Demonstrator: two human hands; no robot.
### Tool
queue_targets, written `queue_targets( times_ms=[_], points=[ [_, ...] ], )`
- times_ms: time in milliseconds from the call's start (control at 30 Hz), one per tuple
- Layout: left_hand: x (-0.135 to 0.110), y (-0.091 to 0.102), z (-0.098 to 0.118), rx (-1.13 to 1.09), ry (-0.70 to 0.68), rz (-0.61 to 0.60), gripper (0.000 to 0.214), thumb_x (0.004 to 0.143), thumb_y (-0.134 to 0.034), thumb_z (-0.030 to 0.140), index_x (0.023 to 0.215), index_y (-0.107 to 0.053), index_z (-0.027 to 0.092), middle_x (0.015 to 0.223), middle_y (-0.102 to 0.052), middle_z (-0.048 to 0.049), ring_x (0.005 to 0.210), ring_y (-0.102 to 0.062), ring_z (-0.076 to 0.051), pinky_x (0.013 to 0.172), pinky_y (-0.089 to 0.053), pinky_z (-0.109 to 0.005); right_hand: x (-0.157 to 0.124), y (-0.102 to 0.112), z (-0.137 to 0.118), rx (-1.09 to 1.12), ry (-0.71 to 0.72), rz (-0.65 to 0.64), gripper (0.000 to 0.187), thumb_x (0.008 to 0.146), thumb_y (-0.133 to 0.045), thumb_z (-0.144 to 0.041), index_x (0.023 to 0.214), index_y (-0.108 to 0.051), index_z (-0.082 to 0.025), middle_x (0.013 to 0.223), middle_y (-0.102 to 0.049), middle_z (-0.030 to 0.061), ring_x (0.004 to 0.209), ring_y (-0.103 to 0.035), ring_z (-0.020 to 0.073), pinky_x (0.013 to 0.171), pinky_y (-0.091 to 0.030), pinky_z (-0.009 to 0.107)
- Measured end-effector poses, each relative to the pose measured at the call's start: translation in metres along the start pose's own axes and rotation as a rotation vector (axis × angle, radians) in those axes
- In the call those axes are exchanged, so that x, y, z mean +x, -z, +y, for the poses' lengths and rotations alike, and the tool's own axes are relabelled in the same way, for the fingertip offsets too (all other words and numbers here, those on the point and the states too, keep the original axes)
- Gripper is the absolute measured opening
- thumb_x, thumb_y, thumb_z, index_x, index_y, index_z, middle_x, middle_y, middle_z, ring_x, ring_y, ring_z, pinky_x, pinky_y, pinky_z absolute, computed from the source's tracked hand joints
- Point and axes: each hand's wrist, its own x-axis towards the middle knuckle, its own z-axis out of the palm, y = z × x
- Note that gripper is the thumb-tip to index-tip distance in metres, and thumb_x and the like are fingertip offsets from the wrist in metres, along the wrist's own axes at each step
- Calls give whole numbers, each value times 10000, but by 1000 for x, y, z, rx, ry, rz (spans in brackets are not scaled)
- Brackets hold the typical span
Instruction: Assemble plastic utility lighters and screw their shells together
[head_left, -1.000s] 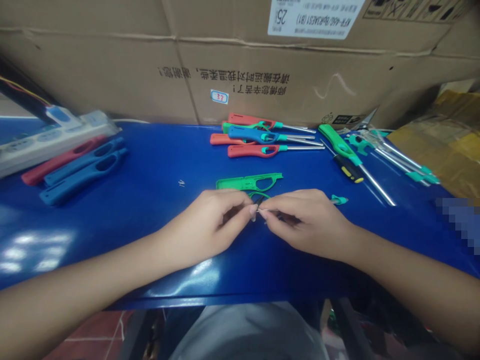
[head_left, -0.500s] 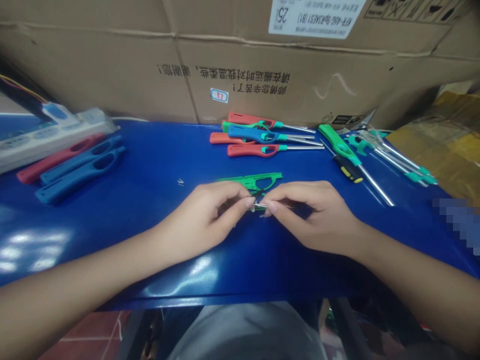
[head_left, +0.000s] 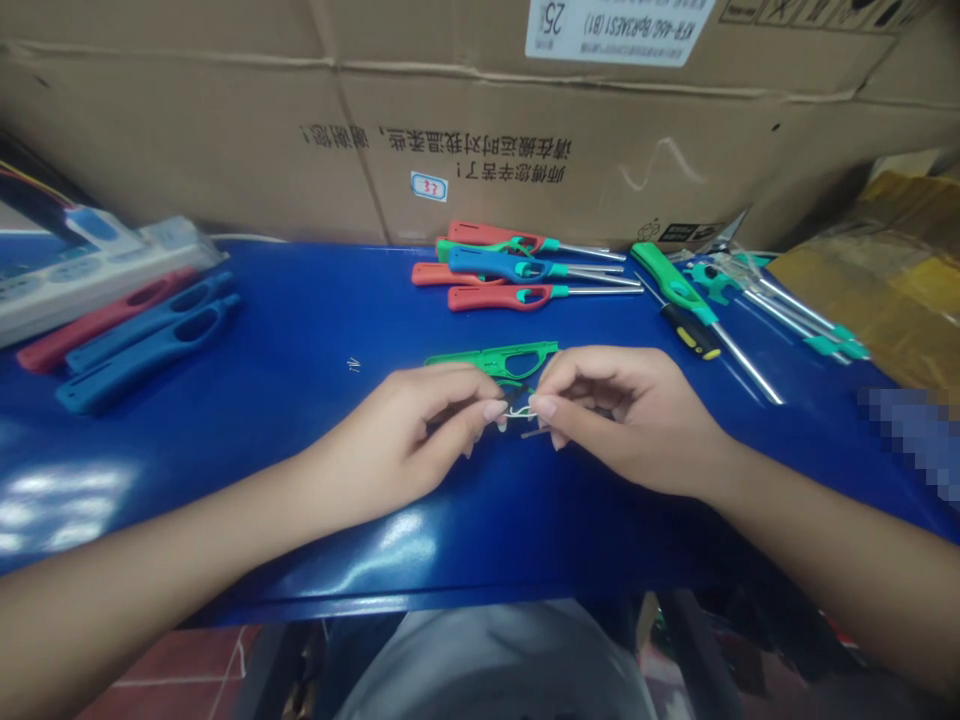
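A thin pale piece (head_left: 519,412) is pinched over the worktop (head_left: 315,300) by the left hand (head_left: 442,420) and right hand (head_left: 630,415); behind, an open green shell half (head_left: 487,358) looks unfinished. Farther back, the lighters (head_left: 480,263) seem assembled; blue shells (head_left: 142,358) lack rods.
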Motion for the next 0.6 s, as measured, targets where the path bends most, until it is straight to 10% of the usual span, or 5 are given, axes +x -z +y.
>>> queue_targets(
  times_ms=[600],
  points=[
    [2,0,4,-465,254,-102,303,1027,-549,387,861,-658,158,648,-593,31,598,-563,-89,596,-457,-192,2,-1,2,14,9,-4,218,876,-767,-338,818,-642,-170,704,-622,-14,575,-565,92,508,-485,219]
  ],
)
